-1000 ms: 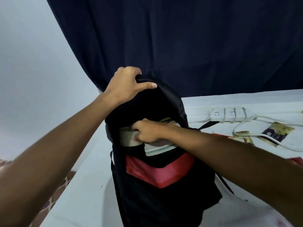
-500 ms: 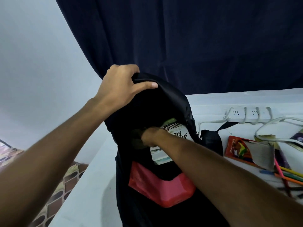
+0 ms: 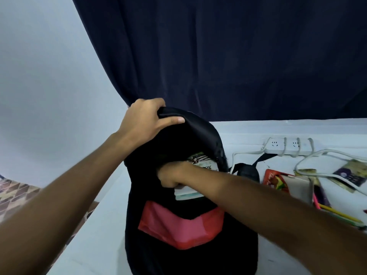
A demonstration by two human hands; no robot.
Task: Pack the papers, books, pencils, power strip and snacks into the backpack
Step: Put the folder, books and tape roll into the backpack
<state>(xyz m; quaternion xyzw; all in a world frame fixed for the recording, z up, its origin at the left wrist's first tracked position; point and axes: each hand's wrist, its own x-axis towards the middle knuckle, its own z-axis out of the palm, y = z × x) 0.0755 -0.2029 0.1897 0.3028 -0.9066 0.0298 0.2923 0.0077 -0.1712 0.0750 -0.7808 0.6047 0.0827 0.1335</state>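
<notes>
A black backpack [image 3: 178, 261] with a red front panel stands upright on the white table [image 3: 95, 245]. My left hand [image 3: 147, 120] grips its top flap and holds the mouth open. My right hand [image 3: 170, 174] reaches into the opening, its fingers hidden in the dark interior. Books [image 3: 200, 160] stick out of the opening beside and under that hand. To the right lie a white power strip [image 3: 286, 145] with its cable, a red pencil box [image 3: 275, 179], loose coloured pencils [image 3: 333, 212] and a snack packet [image 3: 349, 173].
A dark blue curtain [image 3: 218, 56] hangs behind the table. A backpack strap [image 3: 246, 171] lies between the bag and the pencil box. The table's left edge drops to a patterned floor [image 3: 14, 191].
My right hand has pushed deeper into the backpack; the pale roll it held a second ago is out of sight. The view has shifted, showing more of the pencils and box.
</notes>
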